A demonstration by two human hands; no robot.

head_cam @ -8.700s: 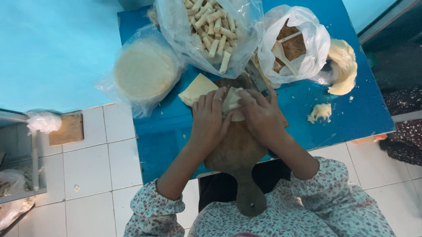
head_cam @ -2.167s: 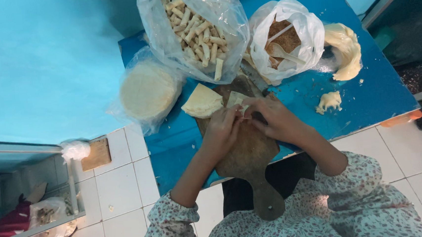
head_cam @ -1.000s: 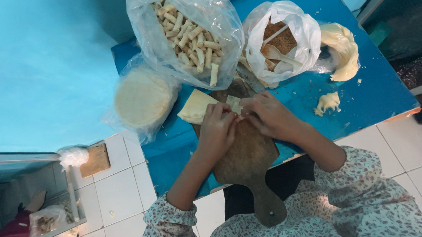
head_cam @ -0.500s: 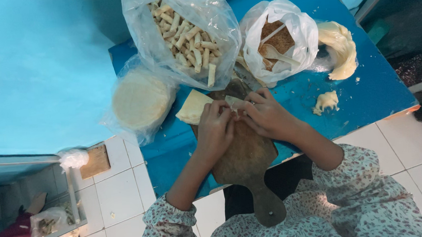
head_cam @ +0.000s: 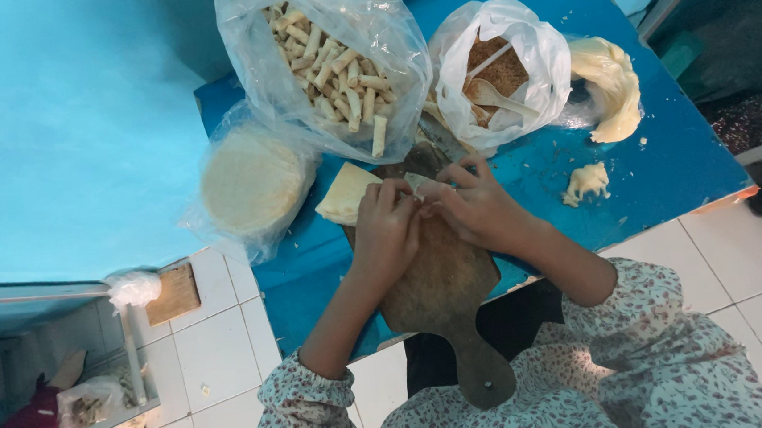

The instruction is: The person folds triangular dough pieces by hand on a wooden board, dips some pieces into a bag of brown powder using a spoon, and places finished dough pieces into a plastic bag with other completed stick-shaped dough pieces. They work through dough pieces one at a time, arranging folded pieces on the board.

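A person's left hand (head_cam: 384,225) and right hand (head_cam: 474,206) met over a brown wooden paddle-shaped board (head_cam: 445,294) on a blue table (head_cam: 663,158), fingertips pinching a small pale piece of wrapper dough (head_cam: 415,183) between them. Just beside the left hand lay a pale triangular sheet of dough (head_cam: 344,192). Behind stood a large clear plastic bag (head_cam: 254,62) full of pale rolled sticks (head_cam: 330,61), a white plastic bag (head_cam: 540,60) holding brown crumbly filling (head_cam: 500,67) and a wooden spoon (head_cam: 498,98), and a thin bag of stacked round wrappers (head_cam: 249,180).
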